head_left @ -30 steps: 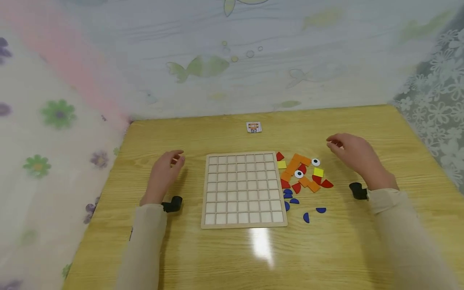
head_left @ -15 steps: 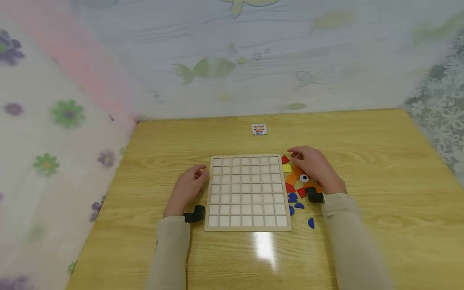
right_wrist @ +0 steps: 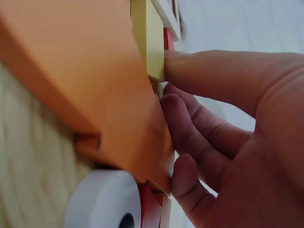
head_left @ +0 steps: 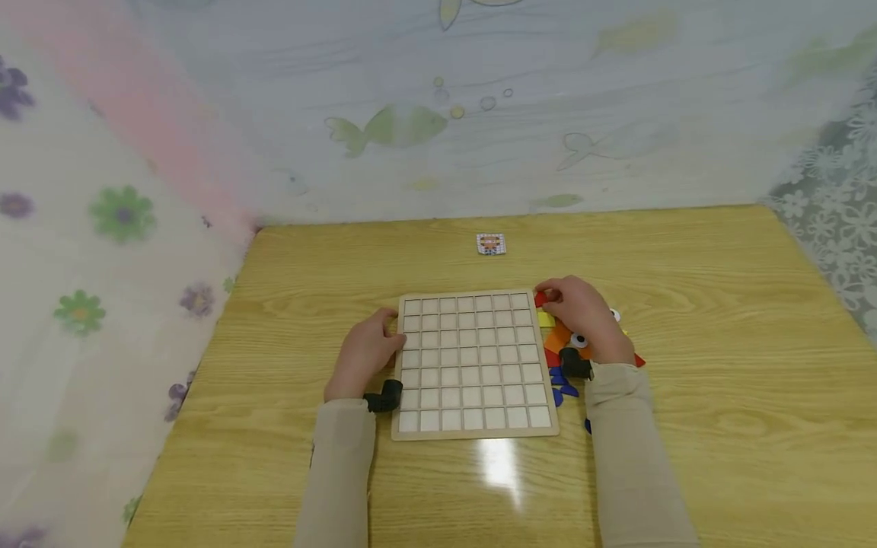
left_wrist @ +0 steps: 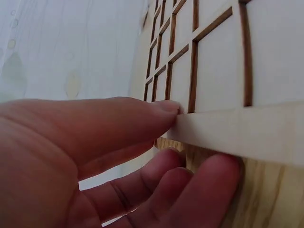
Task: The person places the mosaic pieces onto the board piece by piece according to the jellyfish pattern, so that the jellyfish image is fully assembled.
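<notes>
A square wooden grid board [head_left: 477,434] lies on the table between the hands. My left hand [head_left: 365,352] grips its left edge; in the left wrist view the thumb lies on the rim and the fingers curl below it. My right hand [head_left: 582,312] is at the board's upper right corner, its thumb and index finger around a red piece [head_left: 540,299]. In the right wrist view the thumb tip touches a yellow piece [right_wrist: 154,42], while the fingers reach an orange piece [right_wrist: 114,114]. Whether it pinches anything is hidden.
Several blue half-circle pieces [head_left: 568,390] lie right of the board, below the orange pieces and a white eye disc [head_left: 578,340]. The right wrist partly covers this pile. A small picture card [head_left: 490,244] lies behind the board. Patterned cloth walls [head_left: 384,175] border the table.
My right hand has swung left from beyond the pieces to the board's upper right corner. My left hand has moved right and taken hold of the board's left edge. The board has turned slightly.
</notes>
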A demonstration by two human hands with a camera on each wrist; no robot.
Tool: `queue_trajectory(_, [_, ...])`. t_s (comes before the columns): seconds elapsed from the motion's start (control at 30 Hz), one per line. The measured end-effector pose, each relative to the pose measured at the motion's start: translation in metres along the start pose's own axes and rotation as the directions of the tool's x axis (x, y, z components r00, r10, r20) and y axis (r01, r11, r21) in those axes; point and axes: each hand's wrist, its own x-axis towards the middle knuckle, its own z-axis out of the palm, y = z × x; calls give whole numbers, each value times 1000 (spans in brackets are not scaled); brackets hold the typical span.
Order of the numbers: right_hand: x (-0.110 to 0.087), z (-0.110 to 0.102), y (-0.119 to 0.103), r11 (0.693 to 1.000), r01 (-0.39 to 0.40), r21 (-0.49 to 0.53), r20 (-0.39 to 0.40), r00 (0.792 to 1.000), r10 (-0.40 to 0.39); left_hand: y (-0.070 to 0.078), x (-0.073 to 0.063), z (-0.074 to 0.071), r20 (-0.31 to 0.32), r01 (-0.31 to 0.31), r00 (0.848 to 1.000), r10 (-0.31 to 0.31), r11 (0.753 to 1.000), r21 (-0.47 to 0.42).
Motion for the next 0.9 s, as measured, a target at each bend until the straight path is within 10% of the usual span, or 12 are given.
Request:
queue_trajectory(0.63, [-2,-4,4,990,-63,123,-136,988,80,3,13,6,-104,-51,993,58,996,70])
queue_trajectory(0.9, [2,-1,-2,993,-26,116,-51,998,32,3,12,5,-92,-82,992,91,992,95])
